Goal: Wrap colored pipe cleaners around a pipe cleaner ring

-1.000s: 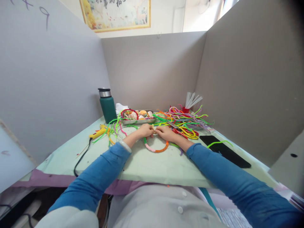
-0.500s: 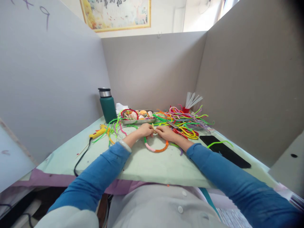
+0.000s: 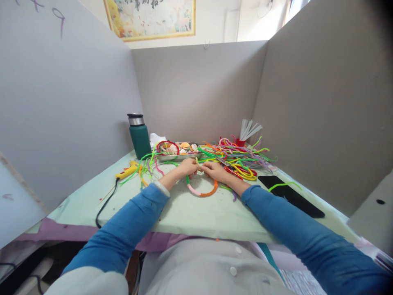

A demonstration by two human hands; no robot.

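Note:
A ring wound in green, pink and orange pipe cleaner (image 3: 208, 194) is held up over the near middle of the table. My left hand (image 3: 187, 167) is closed on the ring's far left part, fingertips pinched together. Between the fingertips a short yellow pipe cleaner end (image 3: 197, 161) sticks up. My right hand (image 3: 214, 169) pinches close beside it, its fingertips almost touching the left ones. Both hands hide the ring's far side, and the exact grip on the yellow strand is partly covered.
Behind the hands lie a metal tray (image 3: 181, 157) of shells and a heap of pipe cleaners (image 3: 242, 155) with scissors (image 3: 223, 161). At left are a green bottle (image 3: 139, 139) and a corded yellow glue gun (image 3: 127, 171). A black phone (image 3: 291, 196) lies right. White sticks (image 3: 249, 130) stand in a red cup.
The yellow end now points more upright between the fingertips. My right fingertips have shifted slightly to the right; the ring stays nearly in place.

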